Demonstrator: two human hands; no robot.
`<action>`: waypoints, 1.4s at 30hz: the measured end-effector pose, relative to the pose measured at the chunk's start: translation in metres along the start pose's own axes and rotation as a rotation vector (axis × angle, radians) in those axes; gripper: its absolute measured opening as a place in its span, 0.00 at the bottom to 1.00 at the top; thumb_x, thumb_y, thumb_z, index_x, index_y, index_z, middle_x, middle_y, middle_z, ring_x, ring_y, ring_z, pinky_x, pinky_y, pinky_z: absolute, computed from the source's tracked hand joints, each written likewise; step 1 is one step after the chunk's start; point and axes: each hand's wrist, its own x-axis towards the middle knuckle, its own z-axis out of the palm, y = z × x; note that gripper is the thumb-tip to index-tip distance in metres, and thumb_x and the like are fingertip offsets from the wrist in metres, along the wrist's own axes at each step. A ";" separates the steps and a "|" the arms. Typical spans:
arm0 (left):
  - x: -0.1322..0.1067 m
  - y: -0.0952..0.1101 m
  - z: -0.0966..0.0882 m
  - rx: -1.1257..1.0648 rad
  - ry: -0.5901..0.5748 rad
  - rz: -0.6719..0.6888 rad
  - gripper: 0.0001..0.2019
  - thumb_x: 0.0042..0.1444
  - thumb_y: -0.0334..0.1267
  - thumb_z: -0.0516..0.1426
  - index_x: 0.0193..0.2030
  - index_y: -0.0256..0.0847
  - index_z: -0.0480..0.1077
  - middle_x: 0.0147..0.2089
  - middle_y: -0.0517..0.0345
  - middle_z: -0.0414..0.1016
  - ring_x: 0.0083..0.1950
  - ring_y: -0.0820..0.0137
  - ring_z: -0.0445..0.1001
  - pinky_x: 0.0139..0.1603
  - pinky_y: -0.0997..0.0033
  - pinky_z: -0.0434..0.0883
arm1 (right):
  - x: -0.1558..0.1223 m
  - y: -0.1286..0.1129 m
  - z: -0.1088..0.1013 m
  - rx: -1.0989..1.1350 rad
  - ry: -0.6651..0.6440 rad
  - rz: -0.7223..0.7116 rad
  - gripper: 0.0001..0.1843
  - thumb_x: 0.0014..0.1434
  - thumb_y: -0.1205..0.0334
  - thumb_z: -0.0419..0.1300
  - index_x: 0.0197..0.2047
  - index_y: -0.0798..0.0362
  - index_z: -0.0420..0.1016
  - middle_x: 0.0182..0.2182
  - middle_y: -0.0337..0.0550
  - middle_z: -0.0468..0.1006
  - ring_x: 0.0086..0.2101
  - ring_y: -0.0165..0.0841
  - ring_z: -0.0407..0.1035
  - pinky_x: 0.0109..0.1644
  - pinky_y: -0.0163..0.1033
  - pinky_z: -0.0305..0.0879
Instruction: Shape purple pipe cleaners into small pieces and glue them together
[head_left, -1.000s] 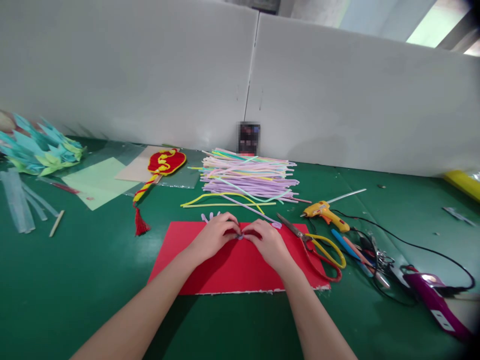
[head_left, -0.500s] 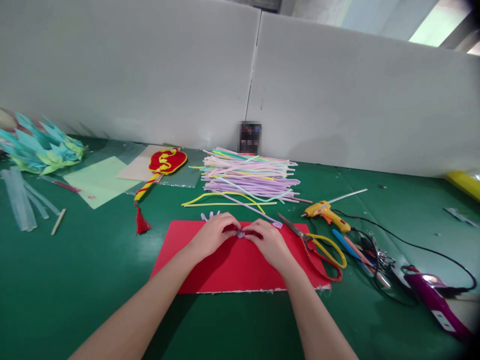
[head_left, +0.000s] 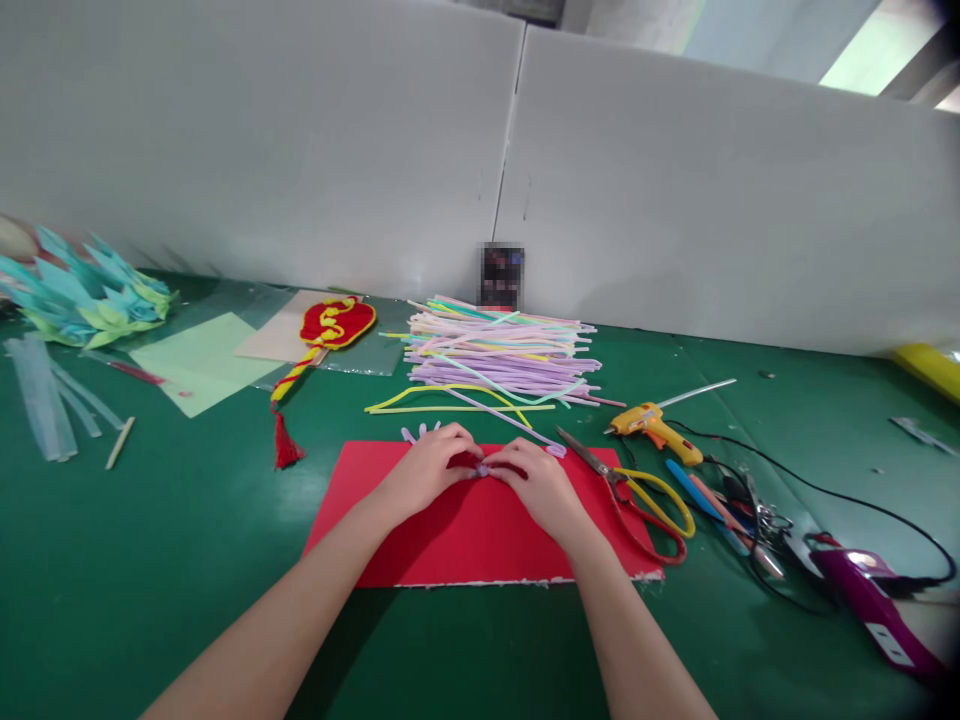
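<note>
Over the red board [head_left: 450, 545], my left hand [head_left: 431, 468] and my right hand [head_left: 536, 480] meet with their fingertips pinched on a small lilac pipe cleaner piece [head_left: 482, 469]. Fingers hide most of it, so its exact shape cannot be made out. Just behind my left hand lie lilac bent pipe cleaner loops [head_left: 422, 432]. A long lilac pipe cleaner [head_left: 510, 421] with a coiled end reaches the board's far edge near my right hand. Scissors [head_left: 619, 480] with yellow and red handles rest across the board's right side.
Behind the board lies a pile of pastel pipe cleaners [head_left: 499, 350]. To the right are a yellow glue gun [head_left: 652, 430], its black cable, pens [head_left: 709, 505] and a purple tool [head_left: 874, 610]. On the left are a red fan ornament [head_left: 337, 322], green paper [head_left: 210, 362] and glue sticks [head_left: 41, 400].
The fingertips have shifted very slightly around the small lilac piece, still pinched on it. Everything on the table keeps its place; the view moved only a touch.
</note>
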 end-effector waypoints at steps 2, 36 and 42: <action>0.000 0.001 0.000 0.004 -0.003 -0.003 0.07 0.52 0.33 0.56 0.39 0.43 0.70 0.41 0.59 0.67 0.42 0.70 0.67 0.43 0.69 0.66 | 0.000 0.000 0.000 -0.008 -0.004 0.003 0.10 0.58 0.63 0.52 0.37 0.45 0.75 0.33 0.38 0.72 0.36 0.31 0.67 0.39 0.35 0.62; 0.002 -0.005 0.006 -0.030 0.056 -0.022 0.05 0.53 0.31 0.54 0.33 0.43 0.71 0.38 0.60 0.66 0.41 0.70 0.67 0.43 0.69 0.65 | 0.005 0.001 0.007 -0.069 0.046 0.009 0.06 0.56 0.64 0.55 0.32 0.47 0.74 0.32 0.39 0.71 0.37 0.33 0.65 0.37 0.36 0.61; 0.001 -0.005 0.006 -0.022 0.045 -0.012 0.06 0.54 0.30 0.53 0.34 0.43 0.70 0.38 0.60 0.65 0.41 0.70 0.67 0.43 0.69 0.65 | 0.005 0.002 0.007 -0.069 0.043 0.000 0.06 0.56 0.65 0.55 0.32 0.48 0.73 0.32 0.39 0.71 0.37 0.33 0.65 0.39 0.37 0.60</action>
